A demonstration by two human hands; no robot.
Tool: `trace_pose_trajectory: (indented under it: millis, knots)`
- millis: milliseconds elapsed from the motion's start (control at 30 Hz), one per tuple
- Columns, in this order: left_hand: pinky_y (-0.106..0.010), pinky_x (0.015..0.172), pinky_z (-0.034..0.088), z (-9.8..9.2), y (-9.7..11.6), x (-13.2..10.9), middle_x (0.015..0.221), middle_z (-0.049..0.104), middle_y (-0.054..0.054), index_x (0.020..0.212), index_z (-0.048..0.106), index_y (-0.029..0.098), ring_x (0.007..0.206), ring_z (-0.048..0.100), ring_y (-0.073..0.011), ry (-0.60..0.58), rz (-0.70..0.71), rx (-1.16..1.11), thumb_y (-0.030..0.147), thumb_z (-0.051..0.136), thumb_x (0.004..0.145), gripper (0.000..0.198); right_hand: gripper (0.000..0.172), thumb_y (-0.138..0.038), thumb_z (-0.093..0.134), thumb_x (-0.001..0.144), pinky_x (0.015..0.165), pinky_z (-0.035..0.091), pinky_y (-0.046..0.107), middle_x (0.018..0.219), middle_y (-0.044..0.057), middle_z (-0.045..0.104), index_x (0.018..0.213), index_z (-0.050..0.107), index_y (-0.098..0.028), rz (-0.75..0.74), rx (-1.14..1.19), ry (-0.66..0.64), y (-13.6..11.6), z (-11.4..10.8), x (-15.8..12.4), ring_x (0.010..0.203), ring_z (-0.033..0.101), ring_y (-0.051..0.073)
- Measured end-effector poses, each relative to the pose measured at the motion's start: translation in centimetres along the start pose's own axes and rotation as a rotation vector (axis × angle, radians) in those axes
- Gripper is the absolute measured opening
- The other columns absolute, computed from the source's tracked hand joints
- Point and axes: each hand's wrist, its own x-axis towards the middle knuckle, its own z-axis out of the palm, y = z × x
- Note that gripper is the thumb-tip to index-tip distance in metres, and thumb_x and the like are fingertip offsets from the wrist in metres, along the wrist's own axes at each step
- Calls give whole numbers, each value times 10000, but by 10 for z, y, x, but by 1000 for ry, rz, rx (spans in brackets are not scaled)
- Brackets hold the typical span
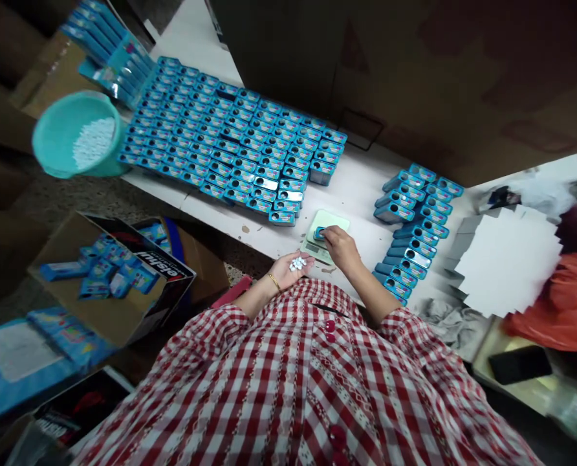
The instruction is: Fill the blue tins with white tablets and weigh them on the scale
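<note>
My left hand (pixel 288 268) is palm up, cupping a small pile of white pellets (pixel 297 263). It is just in front of a pale green kitchen scale (pixel 339 221). A small blue container (pixel 318 233) with a hole in its top is on the scale. My right hand (pixel 339 246) reaches over it with fingers pinched together at its top; whatever is between the fingertips is too small to make out. Left of the scale stand rows of similar blue containers (pixel 230 142), their dark holes facing up. A second, smaller group of these containers (pixel 414 249) stands to the right.
A turquoise tub (pixel 50 139) of white pellets stands at the table's left end. Below it, an open carton (pixel 60 291) holds blue packets. A big brown carton (pixel 414 77) borders the table's back. White cards (pixel 506 259), an orange bag (pixel 567 304) and a phone (pixel 520 364) lie right.
</note>
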Motion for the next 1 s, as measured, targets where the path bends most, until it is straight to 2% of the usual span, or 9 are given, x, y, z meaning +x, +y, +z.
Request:
trace_pose_trajectory:
  millis: [133,233,333,400,500,667,833,933,1000]
  knots:
    - [-242,671,510,-4,35,-2,720,668,-130,751,635,56,715,641,-152,-29,-37,60,139,407,843,259,246,-171,420,864,840,489,312,1054,93,617,1006,621,-177,88,-1,73,-7,2,-1,972,575,183]
    - [-260,709,509,-7,54,-3,757,669,-137,799,642,44,735,641,-158,-94,-104,117,132,396,846,266,265,-175,395,876,855,483,326,1022,91,621,1035,608,-182,112,18,124,-34,3,-12,976,562,178]
    - [-272,701,508,-10,65,-2,717,660,-105,814,635,51,667,626,-140,-146,-199,163,118,403,844,243,258,-154,430,858,814,492,353,1028,103,609,1059,591,-169,27,-25,-60,-73,13,-16,949,546,202]
    - [-264,671,506,-13,68,-1,648,639,-71,769,623,66,594,602,-120,-131,-262,203,105,406,844,233,269,-112,455,832,756,500,363,1018,121,595,1074,571,-133,12,-101,-201,-95,22,-14,895,536,218]
    - [-268,668,503,-18,72,0,594,613,-49,714,601,77,555,579,-112,-78,-332,286,80,406,837,231,248,-78,474,811,728,495,353,945,111,586,1039,567,-106,37,-143,-280,-112,32,-10,840,517,219]
    - [-244,647,499,-23,80,-1,570,595,-35,681,589,85,533,557,-96,-71,-374,345,57,419,825,225,196,-118,432,850,755,476,328,928,91,559,991,567,-136,83,-123,-289,-119,35,-14,856,494,207]
    - [-246,624,500,-22,84,-3,571,596,-46,706,601,70,537,564,-107,-79,-396,397,52,420,823,216,239,-142,399,871,757,475,327,969,99,549,1057,549,-152,130,8,-219,-120,41,-18,898,496,197]
    - [-254,653,507,-21,84,-2,587,606,-51,724,610,64,543,569,-105,-90,-373,390,55,435,818,199,215,-166,410,872,765,478,326,940,96,571,1009,575,-154,94,101,-112,-114,45,-22,888,509,190]
    - [-276,700,510,-21,84,0,640,634,-83,754,621,51,598,601,-125,-100,-355,380,74,435,822,200,189,-175,422,868,775,478,310,914,87,581,942,595,-162,94,172,30,-102,42,-25,882,522,175]
